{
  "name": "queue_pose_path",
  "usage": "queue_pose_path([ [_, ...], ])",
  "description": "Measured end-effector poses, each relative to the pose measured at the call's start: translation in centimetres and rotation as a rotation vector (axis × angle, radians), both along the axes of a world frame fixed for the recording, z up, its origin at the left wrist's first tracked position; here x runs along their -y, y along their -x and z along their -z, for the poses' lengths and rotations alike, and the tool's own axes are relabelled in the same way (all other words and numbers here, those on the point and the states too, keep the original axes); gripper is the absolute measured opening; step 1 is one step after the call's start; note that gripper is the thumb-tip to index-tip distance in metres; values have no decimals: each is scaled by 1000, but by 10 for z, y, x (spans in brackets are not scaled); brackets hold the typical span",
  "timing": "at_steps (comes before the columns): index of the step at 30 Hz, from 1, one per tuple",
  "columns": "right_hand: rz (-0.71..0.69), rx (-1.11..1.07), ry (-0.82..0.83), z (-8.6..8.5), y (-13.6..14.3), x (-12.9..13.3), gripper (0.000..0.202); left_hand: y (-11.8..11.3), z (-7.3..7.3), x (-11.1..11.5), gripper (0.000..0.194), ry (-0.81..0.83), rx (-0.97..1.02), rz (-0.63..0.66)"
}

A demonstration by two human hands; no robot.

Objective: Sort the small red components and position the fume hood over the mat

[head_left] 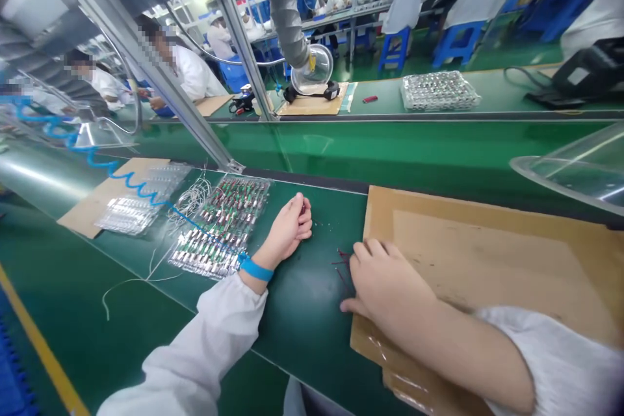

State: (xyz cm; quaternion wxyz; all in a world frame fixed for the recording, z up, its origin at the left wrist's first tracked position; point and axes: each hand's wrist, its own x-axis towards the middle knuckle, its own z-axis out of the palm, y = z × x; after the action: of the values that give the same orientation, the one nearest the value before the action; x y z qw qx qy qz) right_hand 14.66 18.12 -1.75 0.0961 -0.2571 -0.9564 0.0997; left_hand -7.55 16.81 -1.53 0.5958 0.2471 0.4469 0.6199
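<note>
My left hand (291, 224), with a blue strap (257, 268) at the wrist, is curled closed above the green bench. A small dark reddish thing shows between its fingers, too small to name. At the left edge of the cardboard (439, 247), my right hand (377, 273) is bent over several thin dark red wires (342, 266). Its thumb is apart from the fingers; the fingertips are partly hidden, so I cannot tell whether they grip the wires. A clear tray (221, 224) filled with small green and silver parts lies left of my left hand.
White cables (190, 201) and clear trays (129, 214) on cardboard lie at the left, crossed by a blue coiled cord (117, 175). A metal post (180, 91) stands at the bench's back edge. A clear hood (580, 169) juts in at right. People in white work beyond.
</note>
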Motion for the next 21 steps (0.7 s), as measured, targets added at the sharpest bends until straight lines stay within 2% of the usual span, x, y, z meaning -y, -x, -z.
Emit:
queue_pose_path([
  [3, -10, 79, -117, -5, 6, 15, 11, -2, 1, -11, 46, -7, -31, 51],
  [4, -15, 105, -142, -7, 9, 15, 8, -2, 2, -13, 45, -9, -37, 67],
  [8, -25, 178, -186, -15, 17, 10, 16, -2, 5, -13, 42, -20, -45, 93],
  [13, -14, 313, -134, -17, 29, 6, 14, -5, 7, -10, 41, -27, -37, 4],
  [21, -145, 433, -35, -21, 57, 5, 11, -8, 7, -11, 37, -26, 42, -93],
])
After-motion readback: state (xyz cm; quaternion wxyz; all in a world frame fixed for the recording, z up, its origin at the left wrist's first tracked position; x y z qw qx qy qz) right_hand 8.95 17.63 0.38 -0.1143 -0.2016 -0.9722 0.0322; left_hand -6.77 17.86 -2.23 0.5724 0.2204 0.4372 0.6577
